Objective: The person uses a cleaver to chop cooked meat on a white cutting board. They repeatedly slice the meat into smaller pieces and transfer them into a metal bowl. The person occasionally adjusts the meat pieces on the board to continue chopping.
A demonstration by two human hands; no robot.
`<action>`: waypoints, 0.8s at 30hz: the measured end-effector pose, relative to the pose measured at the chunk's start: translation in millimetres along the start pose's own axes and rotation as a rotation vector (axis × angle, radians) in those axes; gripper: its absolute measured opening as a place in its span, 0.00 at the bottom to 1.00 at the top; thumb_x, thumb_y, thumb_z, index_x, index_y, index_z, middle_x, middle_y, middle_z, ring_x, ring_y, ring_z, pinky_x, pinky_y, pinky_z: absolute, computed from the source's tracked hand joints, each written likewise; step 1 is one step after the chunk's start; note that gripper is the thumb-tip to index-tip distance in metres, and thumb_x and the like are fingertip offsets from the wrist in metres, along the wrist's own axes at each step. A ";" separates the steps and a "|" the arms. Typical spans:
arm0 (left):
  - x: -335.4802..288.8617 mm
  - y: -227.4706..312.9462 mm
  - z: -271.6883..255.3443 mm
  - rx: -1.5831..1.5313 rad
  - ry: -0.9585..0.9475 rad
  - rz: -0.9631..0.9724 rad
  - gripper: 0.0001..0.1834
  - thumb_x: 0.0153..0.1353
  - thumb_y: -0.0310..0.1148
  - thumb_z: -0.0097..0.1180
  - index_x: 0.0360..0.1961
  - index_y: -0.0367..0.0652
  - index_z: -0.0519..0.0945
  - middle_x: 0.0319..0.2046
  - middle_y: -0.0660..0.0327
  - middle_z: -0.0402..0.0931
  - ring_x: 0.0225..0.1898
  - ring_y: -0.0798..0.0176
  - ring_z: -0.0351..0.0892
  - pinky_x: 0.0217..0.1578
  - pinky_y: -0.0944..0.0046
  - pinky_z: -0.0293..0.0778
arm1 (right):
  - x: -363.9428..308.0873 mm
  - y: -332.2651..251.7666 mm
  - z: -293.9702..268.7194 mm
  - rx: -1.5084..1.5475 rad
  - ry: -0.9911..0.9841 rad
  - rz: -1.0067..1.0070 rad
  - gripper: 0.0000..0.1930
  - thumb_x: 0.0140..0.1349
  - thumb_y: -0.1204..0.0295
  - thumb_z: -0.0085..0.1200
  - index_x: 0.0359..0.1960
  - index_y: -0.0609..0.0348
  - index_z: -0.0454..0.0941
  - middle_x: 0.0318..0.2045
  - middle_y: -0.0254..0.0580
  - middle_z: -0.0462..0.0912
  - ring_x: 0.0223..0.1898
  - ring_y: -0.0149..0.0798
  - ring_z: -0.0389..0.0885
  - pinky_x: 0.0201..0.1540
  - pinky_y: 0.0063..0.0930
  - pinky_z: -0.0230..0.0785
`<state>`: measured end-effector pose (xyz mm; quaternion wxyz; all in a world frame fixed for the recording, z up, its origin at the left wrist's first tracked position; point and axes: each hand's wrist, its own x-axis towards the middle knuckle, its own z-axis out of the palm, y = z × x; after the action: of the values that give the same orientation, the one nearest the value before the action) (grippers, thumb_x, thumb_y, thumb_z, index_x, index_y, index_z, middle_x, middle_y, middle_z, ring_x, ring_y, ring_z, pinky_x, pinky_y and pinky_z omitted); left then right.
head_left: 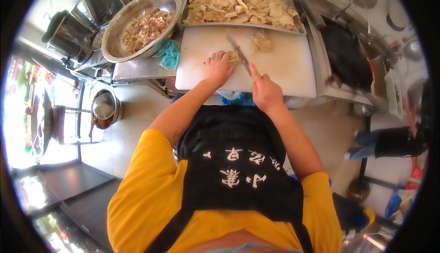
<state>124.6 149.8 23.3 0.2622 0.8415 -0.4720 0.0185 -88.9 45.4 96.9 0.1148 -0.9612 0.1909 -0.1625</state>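
On the white cutting board (pixel 288 65), my left hand (pixel 219 68) presses down with curled fingers on a small stack of pale, cooked-looking food slices (pixel 234 59). My right hand (pixel 266 91) is wrapped round the handle of a kitchen knife (pixel 238 51). The blade slants away to the left and lies right beside the slices, close to my left fingertips. Farther back on the board, right of the blade, sits a small heap of pale food pieces (pixel 261 42). What kind of food it is, I cannot make out.
Behind the board stands a metal tray (pixel 243 25) heaped with pale slices. At the far left is a large steel bowl (pixel 120 21) of chopped food, with a teal cloth (pixel 169 55) beside it. A sink (pixel 346 55) lies right. Another person (pixel 394 141) stands at the right edge.
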 end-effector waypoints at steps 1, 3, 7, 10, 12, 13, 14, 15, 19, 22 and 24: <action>0.0 -1.1 0.1 0.009 -0.005 0.004 0.31 0.65 0.42 0.68 0.66 0.46 0.75 0.64 0.55 0.74 0.67 0.43 0.71 0.65 0.40 0.67 | -0.5 -1.2 1.1 -0.030 -0.040 -0.007 0.33 0.69 0.70 0.55 0.78 0.42 0.69 0.35 0.54 0.82 0.29 0.60 0.84 0.32 0.54 0.77; -1.1 -2.8 0.0 0.004 -0.005 0.019 0.30 0.64 0.42 0.68 0.66 0.46 0.75 0.63 0.54 0.74 0.67 0.43 0.71 0.65 0.40 0.67 | -1.3 -4.6 1.9 -0.030 -0.004 0.001 0.33 0.70 0.70 0.55 0.78 0.42 0.68 0.35 0.55 0.81 0.28 0.60 0.84 0.31 0.54 0.77; -6.1 -8.3 -2.6 -0.031 0.038 0.047 0.30 0.64 0.41 0.69 0.65 0.47 0.75 0.62 0.55 0.75 0.66 0.43 0.71 0.64 0.40 0.67 | 0.6 -10.8 2.6 0.035 -0.030 0.015 0.34 0.70 0.70 0.55 0.79 0.42 0.67 0.35 0.56 0.81 0.28 0.60 0.84 0.31 0.55 0.77; -9.5 -11.6 -2.2 -0.028 0.039 0.057 0.30 0.62 0.40 0.70 0.64 0.47 0.75 0.61 0.55 0.75 0.66 0.43 0.72 0.64 0.41 0.69 | 5.2 -10.9 4.8 -0.041 0.009 -0.009 0.34 0.70 0.70 0.55 0.79 0.42 0.67 0.36 0.56 0.82 0.28 0.60 0.84 0.31 0.55 0.77; -9.0 -14.1 -2.0 -0.033 0.064 0.067 0.31 0.61 0.38 0.71 0.64 0.46 0.75 0.61 0.54 0.75 0.65 0.42 0.73 0.63 0.42 0.70 | 6.3 -11.2 7.1 -0.006 -0.006 0.005 0.34 0.70 0.69 0.55 0.79 0.42 0.67 0.36 0.56 0.82 0.28 0.60 0.84 0.31 0.55 0.77; -9.2 -14.8 -1.6 -0.046 0.084 0.073 0.31 0.60 0.37 0.71 0.63 0.46 0.75 0.60 0.53 0.76 0.64 0.42 0.73 0.62 0.42 0.71 | 6.4 -11.4 8.1 0.006 0.000 0.007 0.34 0.70 0.69 0.55 0.79 0.42 0.67 0.37 0.56 0.82 0.28 0.60 0.84 0.32 0.55 0.77; -8.4 -15.8 -1.2 -0.052 0.095 0.068 0.31 0.60 0.36 0.72 0.63 0.45 0.76 0.60 0.53 0.76 0.64 0.42 0.74 0.61 0.42 0.72 | 6.8 -12.2 9.3 -0.011 -0.014 0.000 0.34 0.70 0.69 0.54 0.79 0.42 0.67 0.37 0.56 0.82 0.28 0.60 0.84 0.32 0.54 0.77; -8.2 -16.5 -0.5 -0.066 0.119 0.094 0.31 0.59 0.36 0.72 0.62 0.44 0.76 0.60 0.52 0.76 0.63 0.41 0.74 0.61 0.42 0.72 | 6.3 -13.1 10.0 -0.031 -0.039 -0.013 0.34 0.70 0.69 0.54 0.79 0.42 0.66 0.37 0.57 0.82 0.28 0.60 0.84 0.32 0.54 0.78; -9.4 -19.3 1.8 -0.115 0.138 0.106 0.29 0.58 0.33 0.72 0.60 0.43 0.76 0.59 0.49 0.75 0.62 0.38 0.75 0.60 0.42 0.74 | 5.7 -19.6 9.3 -0.043 0.052 -0.027 0.35 0.70 0.70 0.54 0.80 0.42 0.65 0.36 0.57 0.82 0.28 0.61 0.84 0.32 0.55 0.78; -13.1 -21.0 2.1 -0.173 0.173 0.128 0.29 0.58 0.31 0.72 0.59 0.41 0.76 0.59 0.47 0.75 0.61 0.36 0.75 0.60 0.41 0.74 | 5.9 -25.4 6.5 0.030 -0.046 0.009 0.35 0.70 0.70 0.54 0.80 0.43 0.65 0.36 0.56 0.82 0.29 0.61 0.84 0.33 0.55 0.78; -16.9 -21.3 2.6 -0.202 0.191 0.138 0.28 0.58 0.30 0.72 0.59 0.40 0.76 0.59 0.46 0.75 0.60 0.35 0.75 0.60 0.41 0.74 | 7.8 -26.8 5.7 -0.008 -0.020 -0.022 0.34 0.70 0.70 0.54 0.79 0.43 0.66 0.36 0.56 0.82 0.29 0.61 0.84 0.33 0.55 0.78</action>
<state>131.8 170.7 7.3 0.3872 0.7709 -0.5009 0.0690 -71.2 67.2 101.3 0.1113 -0.9653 0.1799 -0.1532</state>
